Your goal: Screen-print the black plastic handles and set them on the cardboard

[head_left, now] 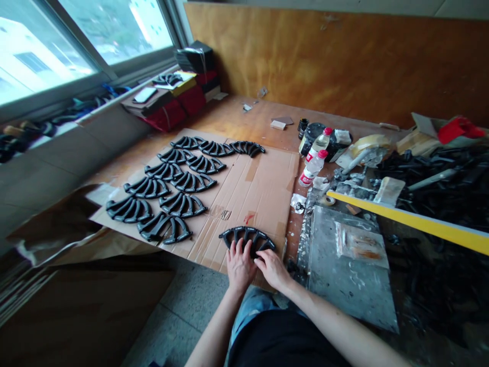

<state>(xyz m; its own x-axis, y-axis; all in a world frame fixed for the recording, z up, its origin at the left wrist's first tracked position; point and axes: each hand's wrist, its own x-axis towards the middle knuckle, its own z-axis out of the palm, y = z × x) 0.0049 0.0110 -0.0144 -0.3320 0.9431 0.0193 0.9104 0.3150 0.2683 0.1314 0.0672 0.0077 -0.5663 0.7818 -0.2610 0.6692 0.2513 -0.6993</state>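
Note:
A black fan-shaped piece with curved ribs and an arched rim [244, 232] lies on the cardboard sheet [263, 188] close to my body. My left hand [240, 265] rests on its near middle, fingers stretched and spread over the ribs. At its near right side, my right hand [272, 267] has bent fingers closed on the piece, with the thumb close to my left fingers. My hands hide the piece's near part. Several similar black fan-shaped pieces [183, 205] lie in slanting rows on the left and far parts of the cardboard.
Right of the cardboard stand plastic bottles with red caps [314, 165] and a dark tub [311, 137]. A grey stained board [344, 275] lies nearer me. A yellow-edged bar [412, 219] borders a heap of black parts [451, 178]. Red-covered stacks [168, 114] sit by the window.

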